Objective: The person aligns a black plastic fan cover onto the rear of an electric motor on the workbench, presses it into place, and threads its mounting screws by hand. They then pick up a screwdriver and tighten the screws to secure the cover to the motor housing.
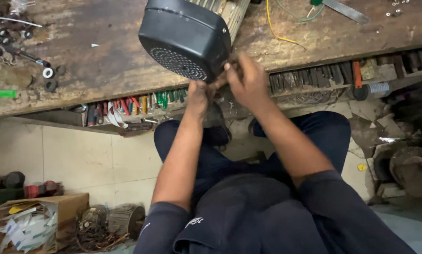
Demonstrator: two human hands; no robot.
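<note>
Fingers of both hands bunched at the lower edge of black motor fan cover [185, 35]; left hand [198, 99] and right hand [248, 80] pinch smth small there, can't tell what. Cover sits at front edge of wooden desk [103, 61]. Screwdrivers [136, 106] on shelf below.

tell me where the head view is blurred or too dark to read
Head view: both hands, left hand and right hand, are motion-smeared at the black perforated motor cover; what they pinch is unreadable; the shelf under the worn wooden bench lies in shadow.
</note>
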